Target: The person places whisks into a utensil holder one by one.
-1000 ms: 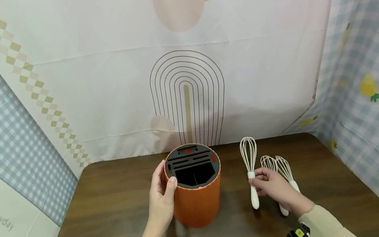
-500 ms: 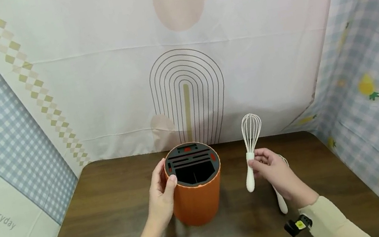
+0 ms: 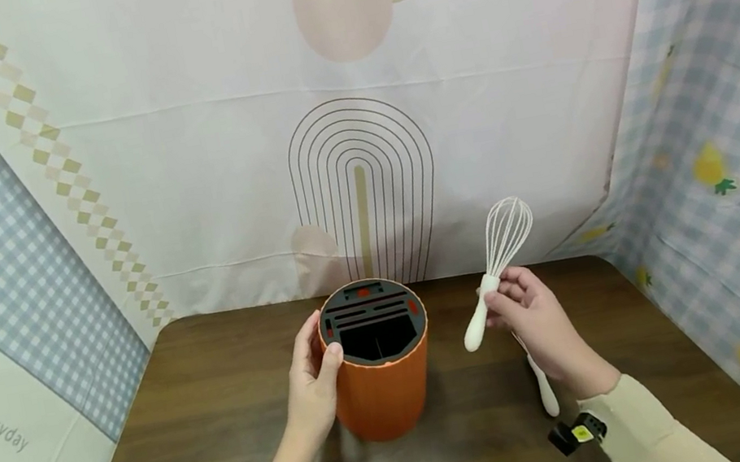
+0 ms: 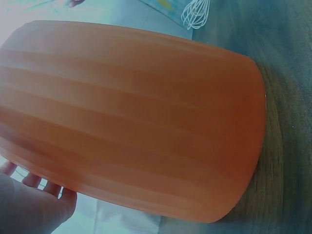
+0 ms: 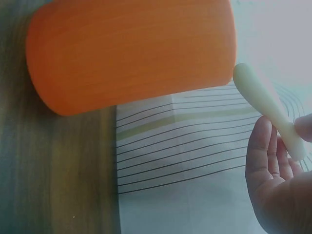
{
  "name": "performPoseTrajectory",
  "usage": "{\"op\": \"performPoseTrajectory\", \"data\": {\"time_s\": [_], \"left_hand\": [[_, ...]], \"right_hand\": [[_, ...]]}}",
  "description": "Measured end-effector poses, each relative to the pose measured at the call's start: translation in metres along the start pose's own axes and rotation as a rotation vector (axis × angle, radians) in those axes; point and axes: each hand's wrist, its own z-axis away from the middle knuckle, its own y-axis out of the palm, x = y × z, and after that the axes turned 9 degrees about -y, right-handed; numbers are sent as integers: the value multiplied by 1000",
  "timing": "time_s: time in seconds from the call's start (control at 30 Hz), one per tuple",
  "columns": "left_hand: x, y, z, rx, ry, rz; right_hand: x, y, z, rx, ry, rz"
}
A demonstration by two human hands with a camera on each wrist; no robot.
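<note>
An orange cylindrical knife-and-utensil holder (image 3: 385, 393) with a black slotted insert stands upright on the brown table. My left hand (image 3: 311, 386) grips its left side, the thumb over the rim; its fingers also show at the holder's edge in the left wrist view. To the right, my right hand (image 3: 530, 318) pinches a white whisk (image 3: 485, 318) near the top of its handle, in the air over the table. The whisk tilts, wires up and to the right. In the right wrist view its handle (image 5: 258, 90) points towards the holder (image 5: 131, 53).
Another whisk's white handle (image 3: 545, 390) lies on the table below my right forearm, its upper part covered by the hand. Whisk wires (image 4: 196, 13) show beyond the holder in the left wrist view. A patterned cloth (image 3: 217, 167) hangs behind the table (image 3: 231, 454).
My right hand has lifted the whisk off the table, and the whisk now leans further right. The left hand stays on the holder.
</note>
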Motion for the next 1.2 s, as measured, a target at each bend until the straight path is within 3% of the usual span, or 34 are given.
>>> {"op": "performPoseTrajectory", "data": {"time_s": [0.47,0.63,0.73,0.83,1.2], "left_hand": [[1,0,0,-2,-29,24],[-15,3,4,-1,-48,6],[-12,2,4,-4,-35,-2],[3,-1,2,-6,-15,10],[0,1,0,-6,-5,23]], "right_hand": [[12,20,1,12,-110,-100],[17,38,-2,3,-119,-158],[16,50,-3,-7,-125,-197],[13,61,-4,-3,-123,-212],[5,90,-9,47,-165,-195]]}}
